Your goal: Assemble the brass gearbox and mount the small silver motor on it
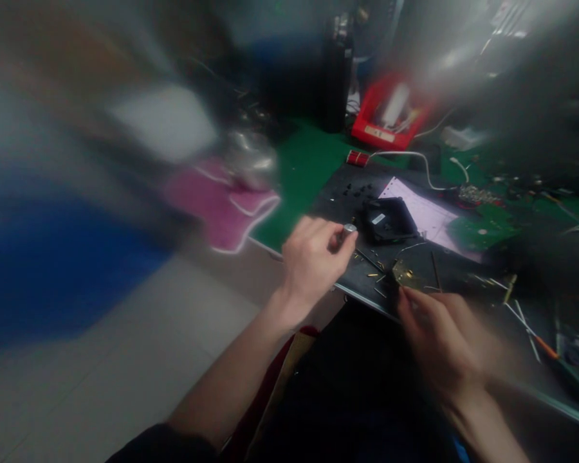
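My left fingers (340, 239) are pinched on a small silver piece (350, 227), holding it just above the near edge of the dark mat (338, 193). The left hand (311, 257) is curled up tight behind them. My right fingers (408, 299) are pressed together on a little gold plate (405, 273) that lies on the mat. The right hand (444, 341) is blurry, so I cannot tell how hard it holds. Tiny gold pins (374, 275) lie between my two hands. Just past them sits a black box part (388, 218), partly on a pale pink sheet (427, 215). The mat rests on a green surface (303, 164). Farther back I see a red tray (386, 116), a tall black bottle (336, 77) and a white wire (415, 157). A pink cloth (217, 206) lies far to the left.
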### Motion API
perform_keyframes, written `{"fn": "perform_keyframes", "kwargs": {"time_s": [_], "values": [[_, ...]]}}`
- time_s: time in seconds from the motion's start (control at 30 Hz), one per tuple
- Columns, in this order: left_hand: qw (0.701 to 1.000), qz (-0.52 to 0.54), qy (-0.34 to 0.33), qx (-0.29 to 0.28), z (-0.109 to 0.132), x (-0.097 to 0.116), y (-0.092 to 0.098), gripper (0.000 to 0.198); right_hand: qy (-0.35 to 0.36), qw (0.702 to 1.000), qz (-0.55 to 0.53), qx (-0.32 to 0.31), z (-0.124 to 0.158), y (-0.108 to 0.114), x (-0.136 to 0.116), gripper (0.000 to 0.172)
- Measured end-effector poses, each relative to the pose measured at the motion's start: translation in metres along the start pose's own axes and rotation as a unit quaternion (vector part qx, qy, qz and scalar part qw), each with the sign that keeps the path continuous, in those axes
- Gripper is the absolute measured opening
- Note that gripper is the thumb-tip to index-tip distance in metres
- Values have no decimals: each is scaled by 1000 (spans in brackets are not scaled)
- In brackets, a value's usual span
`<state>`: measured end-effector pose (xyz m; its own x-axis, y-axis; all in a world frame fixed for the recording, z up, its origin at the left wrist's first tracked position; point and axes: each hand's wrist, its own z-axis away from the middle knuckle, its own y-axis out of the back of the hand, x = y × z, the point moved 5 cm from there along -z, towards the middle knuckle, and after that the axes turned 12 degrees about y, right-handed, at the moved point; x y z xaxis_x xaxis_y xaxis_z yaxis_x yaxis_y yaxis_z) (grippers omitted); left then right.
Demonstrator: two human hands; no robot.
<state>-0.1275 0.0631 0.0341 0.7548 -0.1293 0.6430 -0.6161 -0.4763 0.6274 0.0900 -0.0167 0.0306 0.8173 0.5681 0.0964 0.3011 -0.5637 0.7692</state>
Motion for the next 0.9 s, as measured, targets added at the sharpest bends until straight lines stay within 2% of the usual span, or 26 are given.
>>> {"fn": "perform_keyframes", "kwargs": {"time_s": [0.2,0.47,0.63,0.9], "values": [[996,-65,-27,57,21,-10,-8,21,-5,997,-63,35,21,-10,-2,31],[992,-89,8,84,22,-21,-11,19,1,996,-74,47,24,-11,-1,36],[993,-103,20,62,21,-22,-12,21,10,993,-107,56,22,-12,-1,37],[982,-186,22,-3,7,-16,-13,23,26,992,-107,68,19,-13,-2,26]]}}
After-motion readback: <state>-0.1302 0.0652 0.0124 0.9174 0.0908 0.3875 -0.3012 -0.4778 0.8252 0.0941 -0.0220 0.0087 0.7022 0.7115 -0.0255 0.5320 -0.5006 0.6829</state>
